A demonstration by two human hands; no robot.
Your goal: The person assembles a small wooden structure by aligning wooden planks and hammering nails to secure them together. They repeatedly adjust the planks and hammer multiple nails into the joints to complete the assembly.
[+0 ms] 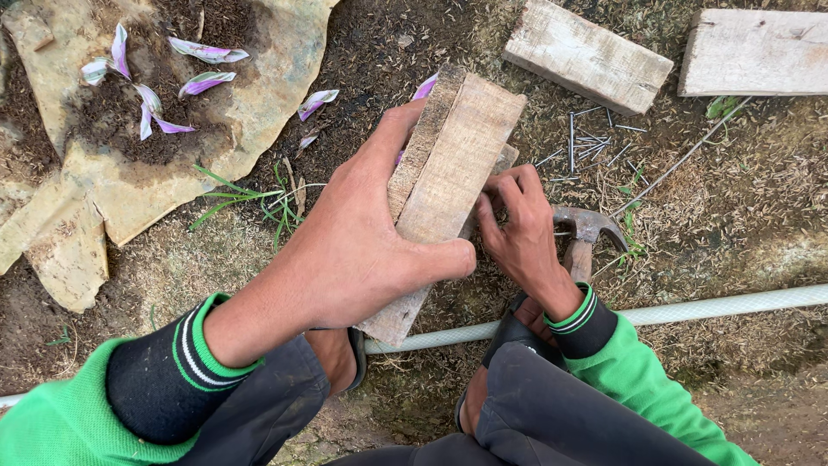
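Wooden block [453, 164], rough-sawn, is standing on edge against a second piece beneath, with the left hand [362, 242] wrapping closed around its near end and the right hand [517, 233] pinching at its right edge, fingers curled; whether a nail is being held there cannot be told. Hammer [586, 231] is lying unused just right of that hand; loose nails [586, 142] are lying beyond; no joining appears done yet.
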